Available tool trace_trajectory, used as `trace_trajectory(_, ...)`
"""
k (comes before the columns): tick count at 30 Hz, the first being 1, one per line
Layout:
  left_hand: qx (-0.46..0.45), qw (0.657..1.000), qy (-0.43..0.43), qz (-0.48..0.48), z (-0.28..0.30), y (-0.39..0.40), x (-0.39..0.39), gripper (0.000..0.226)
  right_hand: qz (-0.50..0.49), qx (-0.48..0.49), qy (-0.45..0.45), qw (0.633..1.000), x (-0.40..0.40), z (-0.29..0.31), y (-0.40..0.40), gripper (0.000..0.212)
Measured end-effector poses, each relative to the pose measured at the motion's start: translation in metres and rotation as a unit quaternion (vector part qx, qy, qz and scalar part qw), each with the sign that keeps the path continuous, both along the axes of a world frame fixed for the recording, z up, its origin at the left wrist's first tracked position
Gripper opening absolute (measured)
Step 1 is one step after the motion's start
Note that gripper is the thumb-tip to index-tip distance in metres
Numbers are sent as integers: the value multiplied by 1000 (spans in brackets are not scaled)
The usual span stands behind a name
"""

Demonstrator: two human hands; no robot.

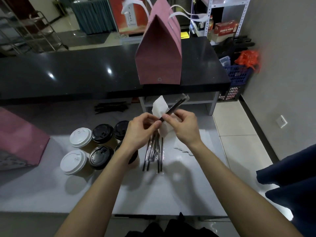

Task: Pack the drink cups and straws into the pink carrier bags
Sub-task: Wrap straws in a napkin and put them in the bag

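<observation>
Black wrapped straw [172, 109] is pinched between both your hands [162, 127] with a white napkin [159, 106] above the bench [171, 194]; pair them snugly before reaching the pink carrier bag [159, 53].

The room is looking rather dim, with a cool, grey tone. Light is coming from above: two small white glare spots are shining on the black counter top [68, 72], and the white surface [171, 194] below it is reflecting a soft, pale sheen. Soft shadows of the arms are falling on this surface, just in front of the counter. The wide lens is bending straight lines near the edges, so the counter is appearing curved. The hands near the middle are slightly blurred, and the far background behind the counter is looking soft and grainy.
</observation>
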State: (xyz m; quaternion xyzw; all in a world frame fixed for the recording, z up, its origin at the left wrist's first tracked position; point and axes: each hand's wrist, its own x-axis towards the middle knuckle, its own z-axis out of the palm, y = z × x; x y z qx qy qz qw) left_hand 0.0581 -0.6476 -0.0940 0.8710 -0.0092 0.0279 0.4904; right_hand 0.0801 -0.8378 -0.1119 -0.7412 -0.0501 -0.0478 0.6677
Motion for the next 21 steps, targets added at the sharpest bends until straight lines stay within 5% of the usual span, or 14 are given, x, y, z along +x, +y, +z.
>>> trace_trajectory(5,12,998,-62,14,47,62,-1,18,101,-178,-129,970,12,69,32,13)
trace_trajectory(15,-86,990,-98,44,71,217,-12,10,44,-128,-174,975,3,102,225,7)
trace_trajectory(21,21,990,-134,33,86,351,-37,10,26,-206,-185,961,-16,127,329,15)
